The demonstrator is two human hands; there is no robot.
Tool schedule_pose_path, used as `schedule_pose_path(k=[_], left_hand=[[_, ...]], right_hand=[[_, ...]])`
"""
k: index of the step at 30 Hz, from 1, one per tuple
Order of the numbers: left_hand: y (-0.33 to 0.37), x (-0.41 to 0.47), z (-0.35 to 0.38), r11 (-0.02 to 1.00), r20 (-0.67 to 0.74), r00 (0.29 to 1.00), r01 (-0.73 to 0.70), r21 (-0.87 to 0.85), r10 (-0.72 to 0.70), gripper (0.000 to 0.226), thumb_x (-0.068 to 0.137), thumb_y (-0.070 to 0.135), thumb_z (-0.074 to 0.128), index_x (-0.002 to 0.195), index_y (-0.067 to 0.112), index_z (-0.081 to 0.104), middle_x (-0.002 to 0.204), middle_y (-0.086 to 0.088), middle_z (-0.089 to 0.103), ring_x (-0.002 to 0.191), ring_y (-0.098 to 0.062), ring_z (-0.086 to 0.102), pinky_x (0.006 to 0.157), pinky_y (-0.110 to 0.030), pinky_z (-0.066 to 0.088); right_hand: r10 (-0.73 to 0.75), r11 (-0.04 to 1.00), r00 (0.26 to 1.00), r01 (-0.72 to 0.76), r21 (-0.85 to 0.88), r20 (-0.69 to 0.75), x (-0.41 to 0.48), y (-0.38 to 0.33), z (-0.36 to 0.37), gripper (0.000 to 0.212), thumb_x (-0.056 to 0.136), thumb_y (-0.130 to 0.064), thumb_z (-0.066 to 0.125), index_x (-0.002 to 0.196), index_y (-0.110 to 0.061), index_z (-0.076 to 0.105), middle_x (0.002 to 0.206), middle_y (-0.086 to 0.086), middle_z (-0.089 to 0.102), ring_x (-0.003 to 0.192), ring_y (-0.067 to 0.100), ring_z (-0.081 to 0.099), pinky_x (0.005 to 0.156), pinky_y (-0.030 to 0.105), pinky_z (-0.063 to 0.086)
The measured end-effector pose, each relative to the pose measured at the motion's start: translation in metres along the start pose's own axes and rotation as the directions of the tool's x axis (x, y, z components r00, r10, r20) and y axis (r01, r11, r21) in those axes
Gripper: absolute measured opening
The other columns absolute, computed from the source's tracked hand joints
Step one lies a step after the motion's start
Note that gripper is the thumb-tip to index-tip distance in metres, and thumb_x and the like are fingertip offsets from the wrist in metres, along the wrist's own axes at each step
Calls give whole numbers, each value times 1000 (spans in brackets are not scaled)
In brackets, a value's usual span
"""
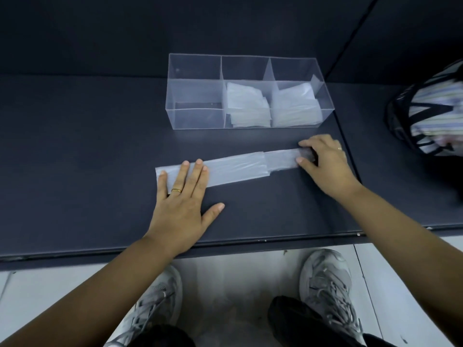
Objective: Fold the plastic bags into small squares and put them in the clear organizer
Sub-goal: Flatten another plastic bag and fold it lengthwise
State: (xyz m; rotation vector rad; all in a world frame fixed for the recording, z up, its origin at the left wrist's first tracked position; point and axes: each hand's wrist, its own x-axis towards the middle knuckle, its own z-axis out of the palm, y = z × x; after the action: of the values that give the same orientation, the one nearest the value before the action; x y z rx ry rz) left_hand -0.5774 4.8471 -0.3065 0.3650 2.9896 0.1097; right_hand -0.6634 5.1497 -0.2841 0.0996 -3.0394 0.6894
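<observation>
bag strip (238,169) lies long axis left-right on counter (75,146). left hand (180,199) flat, fingers straight, pressing left end; right hand (323,161) pinches right end. likely folds leftward.

Bag (233,169): thin translucent plastic, slight sheen. Organizer (195,118): clear glossy acrylic. Table (75,146): matt dark laminate.

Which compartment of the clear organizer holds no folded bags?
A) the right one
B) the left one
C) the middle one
B: the left compartment of the clear organizer shows only bare clear walls, while folded bags are stacked in the middle compartment and more fill the right one.
</observation>
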Motion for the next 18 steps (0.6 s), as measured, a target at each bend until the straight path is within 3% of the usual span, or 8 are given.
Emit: schedule_pose_path(k=[4,6,9,12,16,18], left_hand=[[-3,0,-3,999,15,999,-30,-17,31,85,87,69,-2,152,14,6,160,-2,4,148,-22,0,117,-56,5],[-7,1,-3,999,18,999,-49,-13,49,85,87,70,-2,152,15,3,160,-1,2,148,-21,-2,118,-55,5],[-20,6,-4,991,16,991,-136,-3,136,86,86,72,-2,153,17,1,160,2,-2,148,-17,-7,118,-52,-1],[-38,14,-10,961,6,962,-274,-19,275,86,88,73,5,153,18,11,160,5,5,147,-11,-6,119,-45,-8],[-24,18,-24,924,-27,932,-363,-121,363,89,83,75,25,150,16,26,160,5,8,147,-6,-6,119,-36,-9],[12,8,-25,888,-60,914,-404,-218,401,95,81,75,34,152,14,17,161,1,6,147,-9,-5,119,-33,-6]], right_hand=[[-7,1000,998,9,-27,62,9,-6,-4,2,89,-19,65,89,-18,64,103,-6,44,103,15,43,91,24,29],[-19,999,996,16,37,87,6,-7,-9,10,87,-14,67,79,-17,62,95,-6,50,90,12,50,82,19,36],[106,971,978,-140,192,180,-6,-4,-23,15,83,-9,69,74,-18,61,75,-6,62,67,8,58,64,16,44],[234,808,892,-400,433,388,-27,-4,-36,17,81,0,70,78,-14,60,63,-1,62,54,7,55,57,20,45],[278,593,711,-656,466,646,-63,-14,-52,17,83,2,66,92,-12,60,66,1,62,57,9,53,53,19,46],[242,484,685,-699,526,687,-81,-28,-62,17,80,0,67,90,-11,60,65,4,60,56,11,54,52,18,47]])
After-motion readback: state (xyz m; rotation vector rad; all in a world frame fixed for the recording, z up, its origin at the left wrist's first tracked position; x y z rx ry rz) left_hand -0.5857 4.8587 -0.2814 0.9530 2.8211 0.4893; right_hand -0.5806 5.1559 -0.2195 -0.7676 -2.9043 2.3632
